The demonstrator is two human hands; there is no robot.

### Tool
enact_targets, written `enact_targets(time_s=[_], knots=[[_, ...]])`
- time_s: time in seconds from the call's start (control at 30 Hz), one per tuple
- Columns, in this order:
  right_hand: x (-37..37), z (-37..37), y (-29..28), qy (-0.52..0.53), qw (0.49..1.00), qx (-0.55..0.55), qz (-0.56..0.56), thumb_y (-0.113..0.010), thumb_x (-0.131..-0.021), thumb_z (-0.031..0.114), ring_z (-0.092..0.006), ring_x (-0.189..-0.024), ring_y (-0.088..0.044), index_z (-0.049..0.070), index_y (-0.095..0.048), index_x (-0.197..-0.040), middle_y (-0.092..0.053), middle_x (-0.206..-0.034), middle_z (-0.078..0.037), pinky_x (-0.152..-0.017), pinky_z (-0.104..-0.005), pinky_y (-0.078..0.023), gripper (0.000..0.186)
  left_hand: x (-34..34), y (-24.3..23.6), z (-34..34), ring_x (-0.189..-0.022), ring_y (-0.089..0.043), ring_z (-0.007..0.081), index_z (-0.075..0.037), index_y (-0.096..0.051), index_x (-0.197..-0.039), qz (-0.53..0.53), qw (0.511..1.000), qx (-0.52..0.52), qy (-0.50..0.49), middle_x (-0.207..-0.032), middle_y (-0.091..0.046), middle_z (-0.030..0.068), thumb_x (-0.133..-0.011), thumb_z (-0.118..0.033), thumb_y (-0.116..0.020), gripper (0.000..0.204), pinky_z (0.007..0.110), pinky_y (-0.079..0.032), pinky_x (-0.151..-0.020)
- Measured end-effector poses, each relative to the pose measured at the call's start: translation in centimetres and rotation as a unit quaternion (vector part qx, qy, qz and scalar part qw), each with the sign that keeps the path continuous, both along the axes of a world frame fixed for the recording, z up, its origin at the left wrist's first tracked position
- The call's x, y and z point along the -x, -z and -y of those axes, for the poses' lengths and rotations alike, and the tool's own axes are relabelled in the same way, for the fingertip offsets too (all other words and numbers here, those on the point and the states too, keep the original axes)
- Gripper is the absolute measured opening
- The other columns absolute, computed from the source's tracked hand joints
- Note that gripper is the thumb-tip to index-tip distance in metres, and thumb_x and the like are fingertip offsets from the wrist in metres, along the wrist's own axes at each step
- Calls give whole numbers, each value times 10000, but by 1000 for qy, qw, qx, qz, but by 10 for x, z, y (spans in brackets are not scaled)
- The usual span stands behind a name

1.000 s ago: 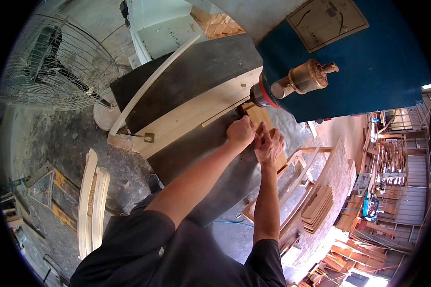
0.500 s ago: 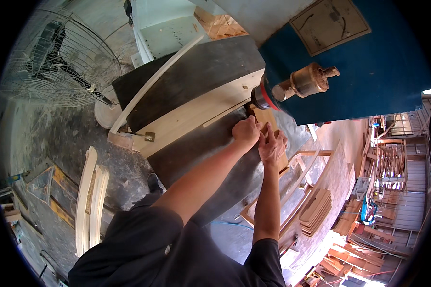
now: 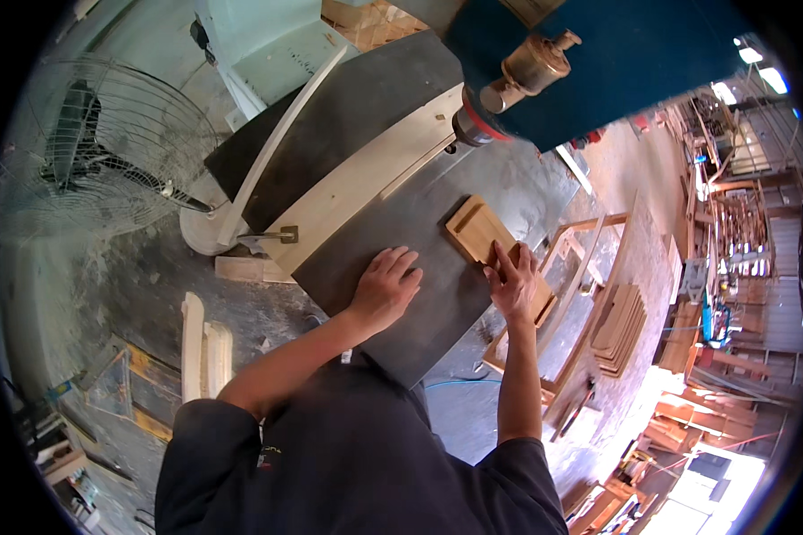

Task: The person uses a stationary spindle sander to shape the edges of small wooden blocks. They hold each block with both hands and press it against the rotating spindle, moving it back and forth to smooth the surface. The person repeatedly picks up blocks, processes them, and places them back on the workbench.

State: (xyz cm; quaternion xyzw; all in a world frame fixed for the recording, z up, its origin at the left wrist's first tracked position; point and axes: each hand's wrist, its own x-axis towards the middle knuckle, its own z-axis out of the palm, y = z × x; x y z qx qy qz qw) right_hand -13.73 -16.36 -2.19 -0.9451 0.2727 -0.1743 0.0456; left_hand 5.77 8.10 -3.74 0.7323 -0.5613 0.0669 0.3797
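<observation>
A rectangular wooden board (image 3: 478,225) with a shaped edge lies on the dark machine table (image 3: 437,299), its lower end by the table's right edge. My right hand (image 3: 515,281) grips its lower part, fingers over the top; the underside is hidden. My left hand (image 3: 386,287) is apart from the board, fingers loosely bent and separate, nothing in it, over the table to the left. Beyond the board, a dark round machine head with a red ring (image 3: 480,125) sits at the end of a long pale wooden fence (image 3: 357,183).
A blue machine body (image 3: 633,62) with a metal cylinder (image 3: 531,67) overhangs the far right. A curved pale strip (image 3: 281,143) leans across the fence. A caged fan (image 3: 107,147) stands left. Stacked brown boards (image 3: 620,330) and a wooden frame (image 3: 558,259) lie right.
The board has come back toward me, away from the round machine head, with my right hand still on it. My left hand has let go and moved left and nearer.
</observation>
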Motion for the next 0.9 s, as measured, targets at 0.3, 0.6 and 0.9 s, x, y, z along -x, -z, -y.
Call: enact_targets(time_s=[0.3, 0.6, 0.9], knots=[[0, -81, -10, -41, 999, -20, 22, -921, -708, 182, -478, -1328, -532, 211, -758, -1376, -546, -1492, -250, -1104, -567, -490, 689, -32, -5, 32, -867, -765, 373, -55, -742, -1002, -267, 958, -53, -96, -894, -769, 148, -927, -268, -827, 240, 480, -598, -753], [1, -94, -9, -46, 997, -53, 35, -936, -691, 233, -477, -1377, -506, 268, -744, -1385, -537, -1483, -266, -1203, -626, -391, 721, -52, 5, 67, -837, -759, 393, -100, -763, -877, -281, 937, -151, -141, -835, -772, 144, -912, -294, -790, 199, 510, -590, -733], [1, -96, -10, -45, 997, -45, 48, -914, -685, 231, -470, -1371, -504, 264, -749, -1367, -532, -1477, -238, -1202, -630, -385, 702, -98, -25, 54, -1153, -623, 338, -61, -662, -1150, 56, 972, -110, -201, -1157, -661, 116, -918, -317, -829, 384, 492, -535, -893]])
